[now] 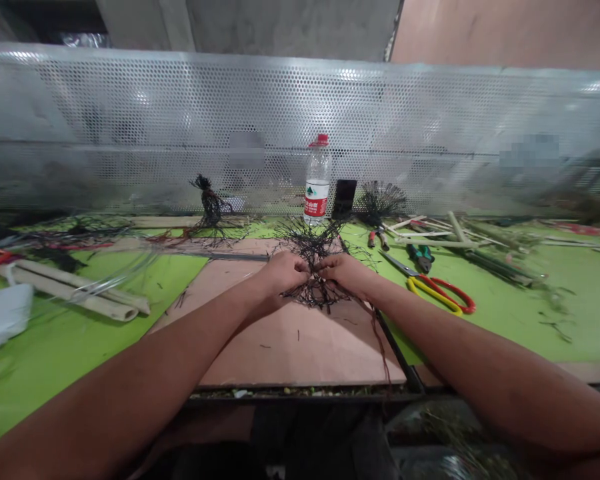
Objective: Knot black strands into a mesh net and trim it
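My left hand [283, 272] and my right hand [347, 272] meet over a brown board [290, 340] in the middle of the bench. Both are closed on a tangled bundle of thin black wires [314, 250] that fans out above and below my fingers. A thin reddish-brown strand trails from the bundle down toward the board's near right corner. My forearms reach in from the lower left and lower right.
A water bottle with a red cap [317, 179], a dark phone [344, 199] and a black wire fan [380, 200] stand by the perforated metal screen. Yellow-and-red scissors [437, 292], green pliers [421, 255] and sticks lie right. Another wire bundle [209, 203] and rolled tubes [75, 290] lie left on the green mat.
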